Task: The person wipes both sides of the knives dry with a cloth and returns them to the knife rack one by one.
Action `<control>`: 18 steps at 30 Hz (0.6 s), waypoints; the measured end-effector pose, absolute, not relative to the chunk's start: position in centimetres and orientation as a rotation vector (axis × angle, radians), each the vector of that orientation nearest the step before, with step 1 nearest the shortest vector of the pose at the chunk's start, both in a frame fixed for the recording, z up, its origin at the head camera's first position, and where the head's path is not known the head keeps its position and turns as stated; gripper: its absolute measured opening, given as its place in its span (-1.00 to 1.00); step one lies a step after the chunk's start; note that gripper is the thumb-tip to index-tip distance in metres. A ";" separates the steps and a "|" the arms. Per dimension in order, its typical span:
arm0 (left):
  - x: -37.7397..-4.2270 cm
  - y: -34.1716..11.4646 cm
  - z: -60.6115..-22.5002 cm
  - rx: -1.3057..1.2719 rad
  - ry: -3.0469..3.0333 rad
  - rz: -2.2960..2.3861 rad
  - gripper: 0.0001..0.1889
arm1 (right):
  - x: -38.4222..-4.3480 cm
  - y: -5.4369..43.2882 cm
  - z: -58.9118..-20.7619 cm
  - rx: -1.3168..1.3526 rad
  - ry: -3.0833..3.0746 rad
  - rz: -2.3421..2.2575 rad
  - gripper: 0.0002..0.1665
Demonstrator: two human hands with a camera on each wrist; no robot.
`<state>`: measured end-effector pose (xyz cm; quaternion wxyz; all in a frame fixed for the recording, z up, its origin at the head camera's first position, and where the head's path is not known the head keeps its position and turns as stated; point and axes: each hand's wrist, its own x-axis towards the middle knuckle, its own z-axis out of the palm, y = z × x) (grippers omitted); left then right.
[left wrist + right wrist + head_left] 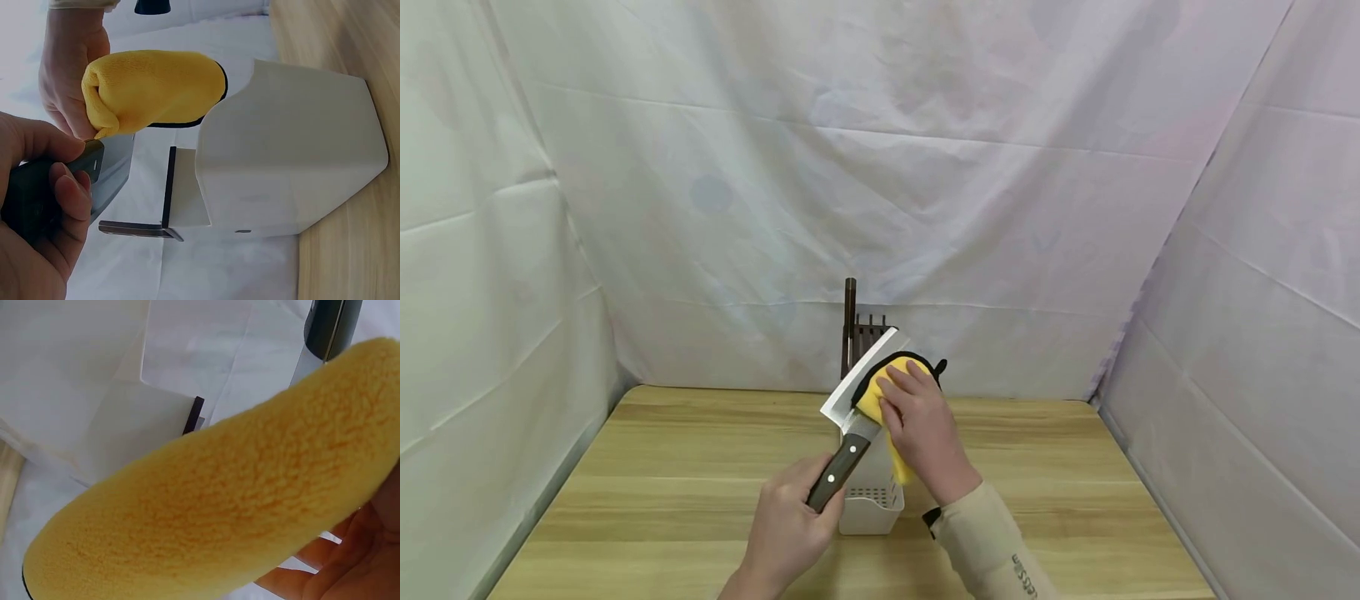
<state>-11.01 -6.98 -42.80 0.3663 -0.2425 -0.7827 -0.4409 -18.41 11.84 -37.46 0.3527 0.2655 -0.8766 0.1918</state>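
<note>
My left hand (793,517) grips the dark riveted handle (839,472) of a cleaver (852,392), whose broad blade points up and away to the right. With curled fingers, my right hand (925,427) holds a yellow cloth (870,403) with black edging against the blade. The cloth hides much of the blade. In the left wrist view, the folded cloth (156,87) hangs beside the left fingers. Filling most of the right wrist view, the cloth (219,506) hides part of the right hand (350,562).
A white knife holder (871,521) with a perforated basket stands on the wooden table (700,467) beneath the hands. Its dark slotted top (868,337) and an upright dark stick (850,304) rise behind the cleaver. White fabric (880,208) encloses the back and sides.
</note>
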 end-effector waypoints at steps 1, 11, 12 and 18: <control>-11.0 -7.0 -42.8 -0.627 -2.009 -1.129 -0.67 | -18.5 11.9 -37.4 0.684 -2.270 0.490 -0.73; -10.6 -6.8 -43.0 -0.621 -2.027 -1.073 -0.64 | -18.0 12.0 -37.6 0.660 -2.333 0.448 -0.73; -10.6 -6.8 -43.0 -0.619 -2.033 -1.077 -0.64 | -17.8 11.8 -37.6 0.677 -2.336 0.447 -0.74; -10.6 -6.8 -42.8 -0.604 -2.072 -1.112 -0.63 | -16.8 11.2 -37.4 0.790 -2.349 0.391 -0.77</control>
